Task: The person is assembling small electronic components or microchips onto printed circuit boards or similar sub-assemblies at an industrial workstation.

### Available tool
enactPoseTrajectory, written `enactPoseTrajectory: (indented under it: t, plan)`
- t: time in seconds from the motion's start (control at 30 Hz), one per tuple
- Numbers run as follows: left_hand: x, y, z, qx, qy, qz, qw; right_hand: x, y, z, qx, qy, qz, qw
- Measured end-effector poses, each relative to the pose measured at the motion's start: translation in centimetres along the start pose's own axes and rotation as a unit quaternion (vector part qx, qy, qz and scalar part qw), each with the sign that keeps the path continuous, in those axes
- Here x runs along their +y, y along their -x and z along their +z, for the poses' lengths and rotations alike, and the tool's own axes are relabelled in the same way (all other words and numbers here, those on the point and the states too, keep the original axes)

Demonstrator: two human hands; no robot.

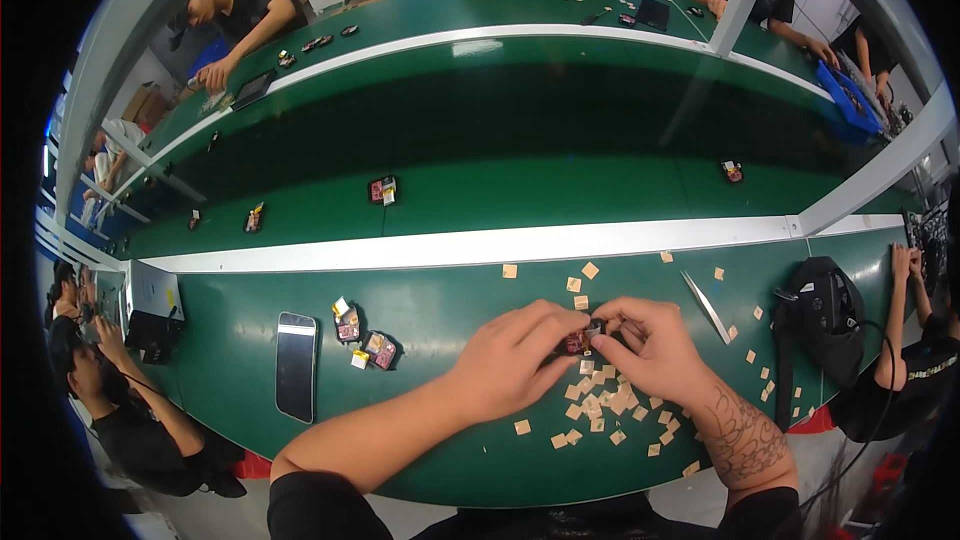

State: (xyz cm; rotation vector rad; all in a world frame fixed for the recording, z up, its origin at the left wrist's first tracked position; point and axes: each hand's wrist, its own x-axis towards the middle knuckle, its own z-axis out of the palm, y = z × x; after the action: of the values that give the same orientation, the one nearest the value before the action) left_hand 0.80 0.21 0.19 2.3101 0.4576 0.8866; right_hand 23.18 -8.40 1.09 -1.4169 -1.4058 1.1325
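Both my hands meet over the green table, right of its middle. Between them is a small black-cased device with a reddish circuit board (575,342), partly hidden by my fingers. My left hand (525,350) grips it from the left, fingers bent around its far side. From the right, my right hand (640,340) closes on the same device with thumb and fingers. Just below my hands lie several small tan square pieces (600,405), scattered and partly heaped. Two similar open devices (378,350) with white and yellow parts lie left of my left forearm.
A smartphone (296,365) lies at the left. Tweezers (706,308) and a black bag (826,315) are at the right. Beyond a white rail (480,246), a green belt (560,180) carries more devices. Grey metal posts (880,165) rise at the sides, and co-workers sit around.
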Motion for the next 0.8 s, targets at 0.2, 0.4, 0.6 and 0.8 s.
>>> enactPoseTrajectory:
  t: [0.2,0.4,0.6,0.8]
  plan:
    - [1.0,-0.3,0.1,-0.043,0.128,-0.207,0.969,0.0,0.1,0.7,0.029,-0.006,-0.022,0.999]
    - [0.7,-0.9,-0.4,-0.059,0.156,-0.231,0.958,-1.0,-0.2,0.8,0.029,0.050,-0.041,0.997]
    - [-0.9,-0.3,0.0,-0.043,0.230,-0.251,0.939,0.2,-0.4,0.9,0.067,0.020,-0.029,0.997]
    - [-0.9,0.2,-0.3,0.004,0.146,-0.161,0.976,-0.4,-0.7,1.7,0.097,0.077,-0.083,0.989]
